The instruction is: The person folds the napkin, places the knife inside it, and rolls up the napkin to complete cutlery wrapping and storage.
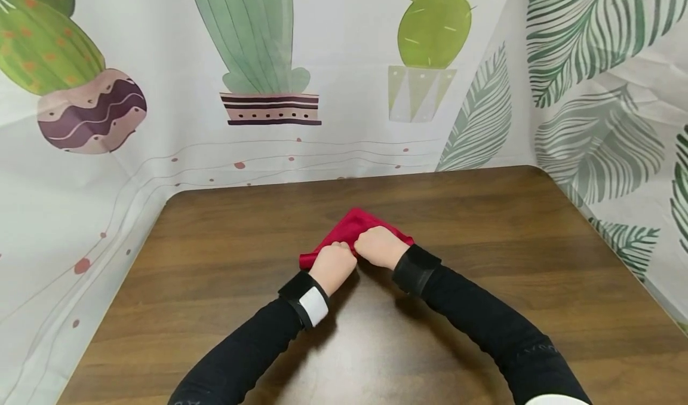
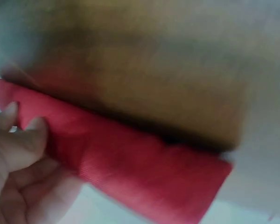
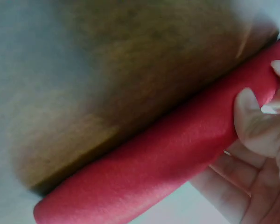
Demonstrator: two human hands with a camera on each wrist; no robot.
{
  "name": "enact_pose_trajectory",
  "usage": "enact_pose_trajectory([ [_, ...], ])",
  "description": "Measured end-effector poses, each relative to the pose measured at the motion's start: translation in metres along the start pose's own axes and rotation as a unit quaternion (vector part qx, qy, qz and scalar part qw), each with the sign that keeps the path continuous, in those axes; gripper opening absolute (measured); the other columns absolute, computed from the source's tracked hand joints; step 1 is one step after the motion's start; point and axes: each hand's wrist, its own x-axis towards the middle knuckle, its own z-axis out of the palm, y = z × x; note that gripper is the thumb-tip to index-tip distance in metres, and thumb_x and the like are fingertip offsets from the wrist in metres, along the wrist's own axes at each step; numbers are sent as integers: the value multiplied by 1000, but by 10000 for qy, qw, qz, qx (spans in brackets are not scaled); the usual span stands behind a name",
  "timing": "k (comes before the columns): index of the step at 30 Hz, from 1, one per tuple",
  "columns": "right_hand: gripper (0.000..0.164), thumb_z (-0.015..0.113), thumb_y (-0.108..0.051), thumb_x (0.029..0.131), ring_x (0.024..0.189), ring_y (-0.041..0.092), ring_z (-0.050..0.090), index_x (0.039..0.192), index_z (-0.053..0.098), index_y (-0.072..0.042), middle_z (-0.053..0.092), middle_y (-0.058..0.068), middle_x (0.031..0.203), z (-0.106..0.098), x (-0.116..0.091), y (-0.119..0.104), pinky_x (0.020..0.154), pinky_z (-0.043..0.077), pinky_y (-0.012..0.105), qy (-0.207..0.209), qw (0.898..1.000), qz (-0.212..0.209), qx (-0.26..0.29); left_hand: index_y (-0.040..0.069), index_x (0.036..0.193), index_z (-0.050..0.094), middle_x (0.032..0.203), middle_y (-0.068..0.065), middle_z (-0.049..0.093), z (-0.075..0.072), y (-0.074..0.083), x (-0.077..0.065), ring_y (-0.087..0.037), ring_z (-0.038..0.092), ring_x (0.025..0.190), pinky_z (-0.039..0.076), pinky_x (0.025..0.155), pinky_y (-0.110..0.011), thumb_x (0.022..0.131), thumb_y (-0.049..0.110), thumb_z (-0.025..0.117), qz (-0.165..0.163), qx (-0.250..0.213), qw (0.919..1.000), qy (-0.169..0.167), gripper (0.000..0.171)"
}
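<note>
A red cloth point(image 1: 352, 223) lies near the far middle of the table, its near edge bunched into a roll and its far corner pointing away. My left hand point(image 1: 334, 267) pinches the near edge just left of centre. Close beside it, my right hand point(image 1: 380, 247) holds the same edge from the right. In the left wrist view the thumb presses on the rolled cloth point(image 2: 130, 161), with fingers beneath it. Seen from the right wrist, the thumb lies on the smooth roll point(image 3: 163, 149) and the fingers curl under. Part of the cloth is hidden behind both hands.
The brown wooden table point(image 1: 226, 238) has rounded far corners. Behind it hangs a white backdrop point(image 1: 349, 52) printed with cacti and leaves. Both wrists wear black bands point(image 1: 416, 269).
</note>
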Motion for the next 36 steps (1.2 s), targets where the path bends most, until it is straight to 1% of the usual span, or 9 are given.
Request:
enact_pose_trajectory([
  [2,20,58,-9,83,51,12,47,63,55,-14,51,-2,56,21,2,3,53,41,26,188,9997,-20,-127,13,54,60,55,-4,53,0,-2,2,-17,51,50,45,41,-29,73,3,63,-96,-170,9998,-80,22],
  [7,22,65,-10,76,50,12,51,58,54,-16,51,-4,53,23,0,-6,48,43,23,502,9972,164,-520,15,57,61,58,-2,58,-3,-12,7,-17,55,52,46,43,-33,73,5,65,-294,-596,9962,-567,19],
  [9,20,64,-10,77,51,12,52,60,56,-15,53,-4,54,22,3,-6,49,44,23,455,9975,194,-498,15,58,62,59,-3,57,-2,-9,6,-18,54,52,46,42,-32,73,5,64,-300,-392,9978,-440,18],
  [13,15,64,-13,79,56,13,55,66,58,-13,55,-2,58,19,8,4,56,46,26,-82,9996,183,-217,12,58,64,58,-6,53,-1,2,-1,-17,51,53,44,40,-28,74,5,62,-131,174,9998,47,17],
  [15,14,64,-14,80,57,14,55,67,59,-13,56,-1,59,19,8,6,58,46,26,-228,9994,205,-174,11,58,64,58,-5,51,1,4,-2,-17,50,52,44,40,-27,74,4,62,-82,183,9998,80,17],
  [20,15,62,-9,78,55,14,53,65,60,-14,56,-1,60,25,3,-7,51,45,24,317,9975,294,-555,14,60,64,60,-3,56,2,-5,1,-17,54,54,46,44,-30,74,6,63,-325,-304,9990,-107,16],
  [23,15,61,-8,78,54,14,52,64,61,-14,56,-1,60,28,4,-13,51,44,23,655,9950,277,-695,14,63,65,63,-4,57,1,-6,1,-19,54,56,47,46,-31,76,8,63,-445,-289,9984,-207,14],
  [30,18,64,-11,79,57,14,55,62,59,-16,56,-3,59,27,9,-12,56,47,26,78,9966,618,-531,9,64,63,66,-7,50,0,5,-4,-19,48,61,44,41,-25,76,6,61,-345,-77,9992,-168,13],
  [36,10,60,-9,79,58,18,58,74,67,-4,62,7,66,33,5,-22,53,48,24,630,9879,620,-1271,6,69,66,65,-7,52,1,-2,0,-20,49,60,47,44,-29,76,4,63,-412,-248,9987,-152,9],
])
